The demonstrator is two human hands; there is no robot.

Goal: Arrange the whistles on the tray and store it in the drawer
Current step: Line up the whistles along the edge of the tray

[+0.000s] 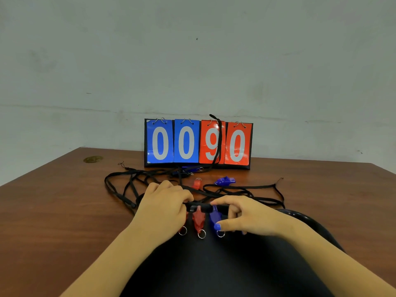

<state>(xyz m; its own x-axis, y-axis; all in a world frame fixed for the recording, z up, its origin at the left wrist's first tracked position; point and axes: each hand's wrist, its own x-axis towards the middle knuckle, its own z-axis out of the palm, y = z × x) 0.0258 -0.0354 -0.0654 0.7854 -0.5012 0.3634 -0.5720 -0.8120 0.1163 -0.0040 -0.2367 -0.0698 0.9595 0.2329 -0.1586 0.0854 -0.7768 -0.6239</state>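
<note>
A black tray [214, 264] lies in front of me at the table's near edge. Three whistles rest side by side at its far rim, key rings pointing toward me. The middle red whistle [198, 219] lies free. My right hand [246, 217] pinches the blue whistle [215, 215] between thumb and forefinger. My left hand [162, 205] is curled over another red whistle [186, 217], hiding most of it; only its ring shows. Farther back on the table lie a loose red whistle [196, 183] and a loose blue whistle [225, 180].
Tangled black lanyards [128, 185] spread over the brown table [53, 211] behind the tray. A flip scoreboard [198, 143] reading 0090 stands at the back with one lanyard draped over it and a further blue whistle [189, 169] at its foot. A wall rises behind.
</note>
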